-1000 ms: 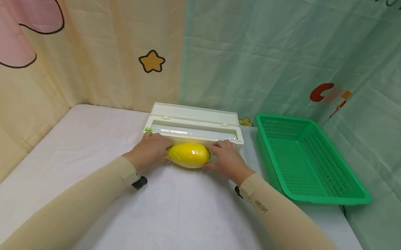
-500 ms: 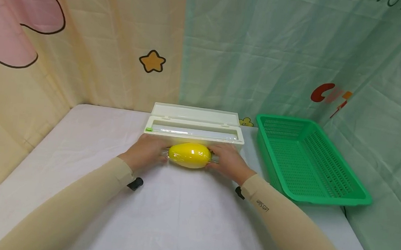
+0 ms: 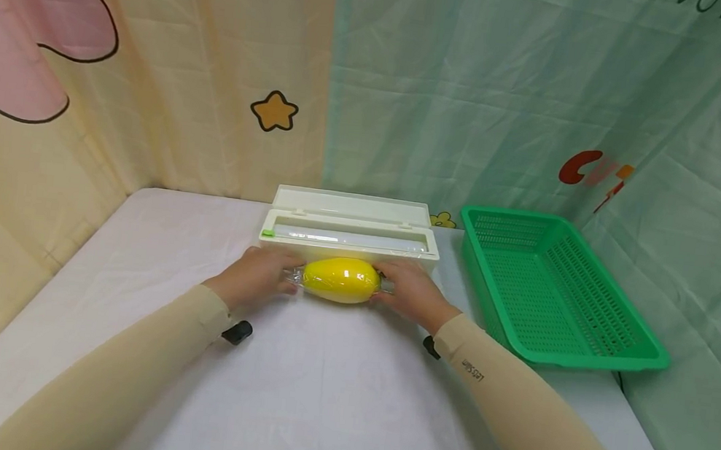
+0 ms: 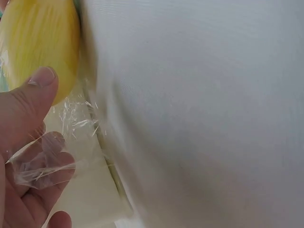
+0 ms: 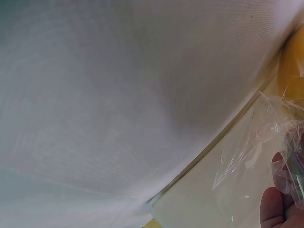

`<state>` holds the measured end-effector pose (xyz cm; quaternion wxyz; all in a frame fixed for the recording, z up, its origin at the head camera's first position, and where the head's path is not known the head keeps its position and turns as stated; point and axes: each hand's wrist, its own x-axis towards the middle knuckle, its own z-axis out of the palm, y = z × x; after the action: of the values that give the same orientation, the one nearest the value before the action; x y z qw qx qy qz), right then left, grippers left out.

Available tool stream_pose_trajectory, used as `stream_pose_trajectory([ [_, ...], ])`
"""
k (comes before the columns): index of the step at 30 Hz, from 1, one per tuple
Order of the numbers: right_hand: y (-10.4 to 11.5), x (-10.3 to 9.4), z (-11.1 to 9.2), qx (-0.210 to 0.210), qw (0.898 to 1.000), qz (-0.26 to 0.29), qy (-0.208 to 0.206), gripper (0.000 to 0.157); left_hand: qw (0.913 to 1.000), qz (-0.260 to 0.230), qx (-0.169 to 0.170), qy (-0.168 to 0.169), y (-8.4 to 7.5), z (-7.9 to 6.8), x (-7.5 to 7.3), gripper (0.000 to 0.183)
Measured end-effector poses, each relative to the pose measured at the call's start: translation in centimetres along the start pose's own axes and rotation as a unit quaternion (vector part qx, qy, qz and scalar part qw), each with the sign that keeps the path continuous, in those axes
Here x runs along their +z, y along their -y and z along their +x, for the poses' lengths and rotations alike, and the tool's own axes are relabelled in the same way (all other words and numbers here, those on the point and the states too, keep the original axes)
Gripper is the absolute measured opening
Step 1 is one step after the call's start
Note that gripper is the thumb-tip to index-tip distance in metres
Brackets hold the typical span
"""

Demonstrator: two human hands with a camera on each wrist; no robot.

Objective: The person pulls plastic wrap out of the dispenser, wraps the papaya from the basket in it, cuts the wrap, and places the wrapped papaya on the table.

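Two containers stand near the far edge of the white-cloth-covered worktop (image 3: 316, 396): a long, white, rectangular plastic box (image 3: 419, 262) and, to its right, a bright green, rectangular, perforated plastic basket (image 3: 489, 286). The box's white hinged lid (image 3: 352, 206) is tipped back, and a roll of clear film (image 3: 355, 239) lies lengthwise inside it, with a small green tab (image 3: 269, 233) at the left end of the rim. The basket stands upright, its slatted walls sloping outward.

Just in front of the box is a glossy, yellow, oval, mango-like fruit (image 3: 341, 279), lying sideways under crinkled, clear plastic film (image 3: 293, 275) that sticks out past both ends (whether the fruit touches the box I cannot tell).

The left hand (image 3: 252, 277) is at the fruit's left end; in the left wrist view its thumb lies over the fruit's end, well apart from the loosely bent fingers, which show through the loose film. The right hand (image 3: 415, 294) is at the other end, its thumb and forefinger on either side of the film there; whether they are clamped on it I cannot tell. Beige sleeves (image 3: 114, 375) cover both arms.
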<state>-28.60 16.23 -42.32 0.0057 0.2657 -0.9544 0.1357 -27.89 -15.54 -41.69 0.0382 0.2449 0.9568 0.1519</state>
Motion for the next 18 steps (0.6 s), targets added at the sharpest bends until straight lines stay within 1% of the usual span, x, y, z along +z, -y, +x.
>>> stream_pose_trajectory([
  [8,-0.2,0.0,-0.1,-0.005,1.000,-0.005,-0.001,0.063,0.9998,-0.014,0.012,0.009,0.8,-0.5,0.1,0.058],
  [15,-0.2,-0.1,-0.1,-0.005,1.000,-0.004,0.000,0.062,0.9989,-0.043,-0.016,0.011,1.2,-0.9,0.0,0.059],
  [18,-0.2,-0.1,-0.1,-0.003,1.000,-0.006,0.002,0.062,0.9984,-0.053,-0.019,0.004,1.4,-1.2,0.0,0.058],
])
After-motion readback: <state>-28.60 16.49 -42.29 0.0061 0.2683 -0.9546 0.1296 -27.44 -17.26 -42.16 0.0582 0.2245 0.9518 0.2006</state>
